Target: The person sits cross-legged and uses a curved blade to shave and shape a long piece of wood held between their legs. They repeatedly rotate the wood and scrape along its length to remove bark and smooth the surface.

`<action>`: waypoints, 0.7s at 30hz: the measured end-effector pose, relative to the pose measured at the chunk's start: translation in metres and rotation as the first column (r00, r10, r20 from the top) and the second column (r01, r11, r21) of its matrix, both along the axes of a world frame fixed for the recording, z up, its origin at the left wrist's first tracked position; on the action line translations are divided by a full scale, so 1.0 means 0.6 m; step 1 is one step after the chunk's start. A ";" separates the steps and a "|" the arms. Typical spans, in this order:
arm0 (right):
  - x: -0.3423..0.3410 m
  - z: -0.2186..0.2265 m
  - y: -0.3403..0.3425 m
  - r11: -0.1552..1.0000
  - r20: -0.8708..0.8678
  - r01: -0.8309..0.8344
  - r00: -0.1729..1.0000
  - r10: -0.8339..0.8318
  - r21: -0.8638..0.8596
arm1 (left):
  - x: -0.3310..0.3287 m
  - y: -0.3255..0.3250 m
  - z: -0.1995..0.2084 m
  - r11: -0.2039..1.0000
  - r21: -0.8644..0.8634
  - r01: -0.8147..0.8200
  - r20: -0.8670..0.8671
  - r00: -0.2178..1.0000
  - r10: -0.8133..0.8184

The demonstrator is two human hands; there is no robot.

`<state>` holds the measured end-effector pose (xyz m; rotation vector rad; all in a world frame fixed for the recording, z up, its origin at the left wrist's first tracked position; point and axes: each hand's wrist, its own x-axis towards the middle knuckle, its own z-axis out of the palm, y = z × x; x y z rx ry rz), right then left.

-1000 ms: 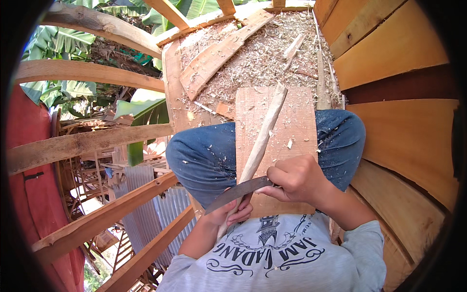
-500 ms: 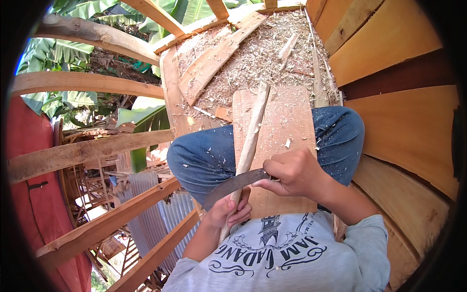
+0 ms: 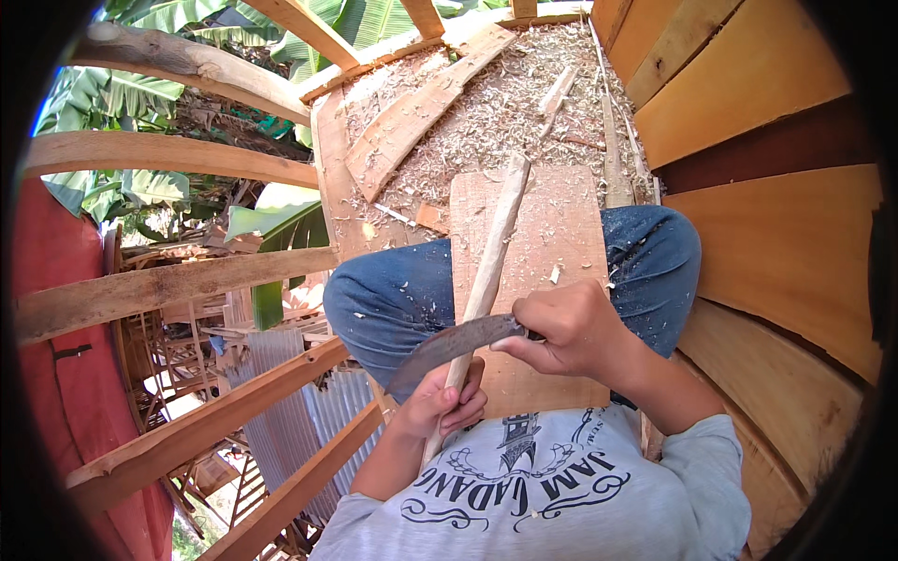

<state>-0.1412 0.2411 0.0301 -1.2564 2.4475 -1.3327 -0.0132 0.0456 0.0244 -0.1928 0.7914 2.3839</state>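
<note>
My left hand point(image 3: 447, 400) is closed round the lower part of a pale, whittled wooden stick point(image 3: 492, 252). The stick slants up and away, its far end over a flat wooden board point(image 3: 552, 374) lying across my lap. A knife with a broad, curved dark blade point(image 3: 449, 352) is gripped in my right hand point(image 3: 567, 327). The blade crosses the stick just above my left fingers, its tip pointing left. My right fingers hide most of the knife's handle.
Beyond my knees, wood shavings point(image 3: 505, 103) cover the floor, with a long plank point(image 3: 421, 112) lying among them. Wooden rails point(image 3: 178, 290) stand along the left, with corrugated sheets point(image 3: 290, 421) below. A plank wall point(image 3: 767, 224) rises on the right.
The stick's far end has swung slightly to the right. The blade has tilted, its handle end a little higher and farther right. Both hands keep their grip.
</note>
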 end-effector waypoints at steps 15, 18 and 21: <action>-0.004 -0.005 0.002 0.998 0.057 -0.031 0.998 0.034 -0.052 | 0.006 0.006 0.002 1.000 0.001 -0.017 0.018 1.000 0.017; -0.030 -0.021 0.006 0.967 0.249 0.243 0.944 -0.218 -0.072 | 0.014 -0.007 -0.001 0.999 0.038 -0.017 0.007 1.000 0.017; -0.040 -0.018 0.015 0.993 0.076 0.117 0.990 -0.116 -0.011 | 0.005 0.003 0.004 0.999 0.042 -0.023 0.039 0.999 0.021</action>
